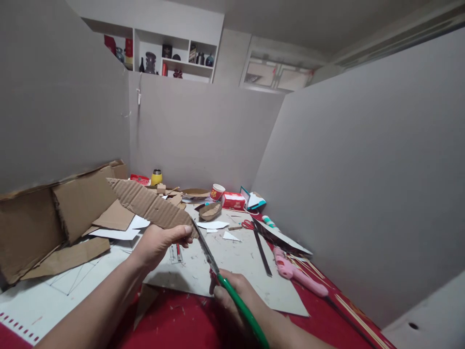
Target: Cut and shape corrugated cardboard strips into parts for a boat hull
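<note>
1. Head view: I see my left hand point(160, 242) pinching a long brown cardboard piece point(150, 203), held up above the red desk point(174, 320).
2. My right hand point(238, 286) is wrapped around the green scissors point(226, 286). Their blades are at the cardboard's right end.
3. Below, I see a pale board point(236, 257) with little scraps.
4. A pink glue gun point(298, 274) lies to the right.

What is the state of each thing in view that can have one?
left hand: closed on cardboard piece
cardboard piece: held up
right hand: gripping green-handled scissors
green-handled scissors: blades at cardboard's end, opening unclear
paper cup: upright
yellow container: upright
pink glue gun: lying down
</note>
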Demonstrator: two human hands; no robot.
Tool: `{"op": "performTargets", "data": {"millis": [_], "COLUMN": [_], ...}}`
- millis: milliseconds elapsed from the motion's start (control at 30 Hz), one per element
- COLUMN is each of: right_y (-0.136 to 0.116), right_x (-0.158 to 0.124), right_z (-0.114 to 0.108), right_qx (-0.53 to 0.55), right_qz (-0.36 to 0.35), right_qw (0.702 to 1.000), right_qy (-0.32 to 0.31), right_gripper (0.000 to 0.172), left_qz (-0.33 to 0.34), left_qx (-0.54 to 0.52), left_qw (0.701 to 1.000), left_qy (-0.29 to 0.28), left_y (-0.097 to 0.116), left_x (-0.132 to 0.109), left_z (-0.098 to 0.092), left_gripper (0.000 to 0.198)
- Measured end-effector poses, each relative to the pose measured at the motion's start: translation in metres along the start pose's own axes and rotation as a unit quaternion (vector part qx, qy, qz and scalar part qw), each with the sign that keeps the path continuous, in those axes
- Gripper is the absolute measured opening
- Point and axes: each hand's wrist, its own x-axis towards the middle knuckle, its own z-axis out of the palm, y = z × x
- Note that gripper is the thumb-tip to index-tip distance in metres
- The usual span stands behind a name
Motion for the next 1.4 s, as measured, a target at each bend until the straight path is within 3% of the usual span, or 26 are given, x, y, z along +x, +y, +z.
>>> {"op": "performTargets", "data": {"millis": [167,367,767,1167,1400], "right_y": [0.003,-0.006,-0.006,-0.001,0.0], "right_x": [0.001,0.002,0.0,0.0,0.001], "right_z": [0.002,-0.002,-0.005,0.0,0.002], "right_qx": [0.008,-0.049,-0.074,-0.039,-0.031], "right_qz": [0.014,-0.028,-0.02,-0.014,0.0], "right_qw": [1.0,0.998,0.997,0.999,0.999], "right_qy": [0.019,0.029,0.022,0.02,0.027], "right_gripper": [0.05,0.048,0.042,0.057,0.053], "left_qz": [-0.024,-0.034,-0.008,-0.034,-0.051], "left_qx": [-0.026,-0.035,-0.018,-0.045,-0.069], "left_qw": [0.999,0.999,1.0,0.998,0.996], "left_qy": [0.006,-0.003,-0.016,-0.005,0.005], "left_y": [-0.001,-0.001,0.001,-0.001,-0.003], "left_x": [0.001,-0.001,0.0,0.0,0.0], "left_z": [0.001,0.004,0.003,0.005,0.005], "left_gripper": [0.017,0.018,0.013,0.016,0.019]}}
